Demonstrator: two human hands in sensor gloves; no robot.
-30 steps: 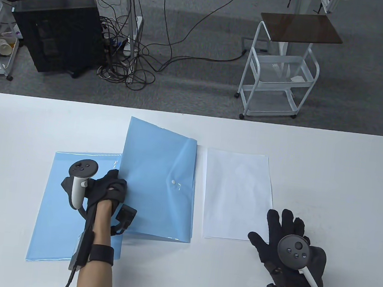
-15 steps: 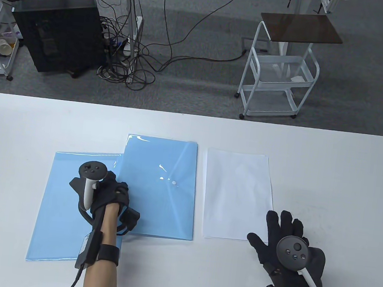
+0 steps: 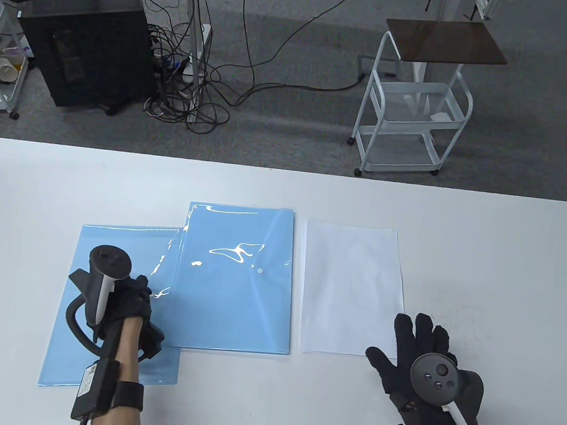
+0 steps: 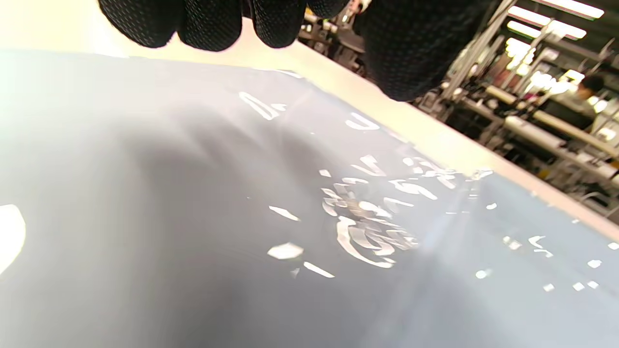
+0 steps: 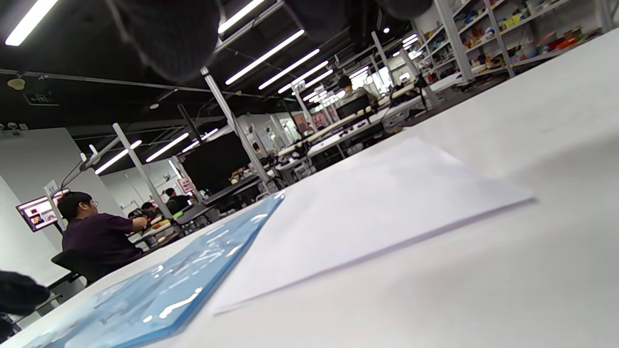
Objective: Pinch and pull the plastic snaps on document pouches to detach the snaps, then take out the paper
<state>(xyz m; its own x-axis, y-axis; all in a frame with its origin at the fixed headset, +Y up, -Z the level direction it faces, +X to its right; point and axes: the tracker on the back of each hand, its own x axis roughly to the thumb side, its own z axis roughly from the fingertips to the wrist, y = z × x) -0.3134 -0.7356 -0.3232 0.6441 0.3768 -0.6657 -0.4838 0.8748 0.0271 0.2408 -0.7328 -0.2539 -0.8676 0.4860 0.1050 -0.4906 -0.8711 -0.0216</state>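
The left hand (image 3: 136, 303) hovered over the near part of the lower blue document pouch (image 3: 99, 304), close to the left edge of the upper one. Its fingers (image 4: 208, 21) hung loosely and held nothing; in the left wrist view their tips were just above the shiny blue plastic, and I could not tell if they touched it. The right hand (image 3: 418, 356) lay flat on the white tabletop (image 3: 511, 279) with the fingers spread and straight, also holding nothing. Its fingertips were at the near right corner of the sheet of white paper (image 3: 351, 287), which lay flat outside the pouches.

The upper blue document pouch (image 3: 237, 279) lay flat just left of the paper, and its left side overlapped the right part of the lower pouch. A small white plastic snap (image 3: 260, 270) was visible on its right half. Whether this snap was fastened could not be seen.

Beyond the far edge of the tabletop, on the grey floor, stood a white wire trolley (image 3: 413, 109) with a dark top, a black computer case (image 3: 85, 41) and a bundle of cables (image 3: 194, 95).
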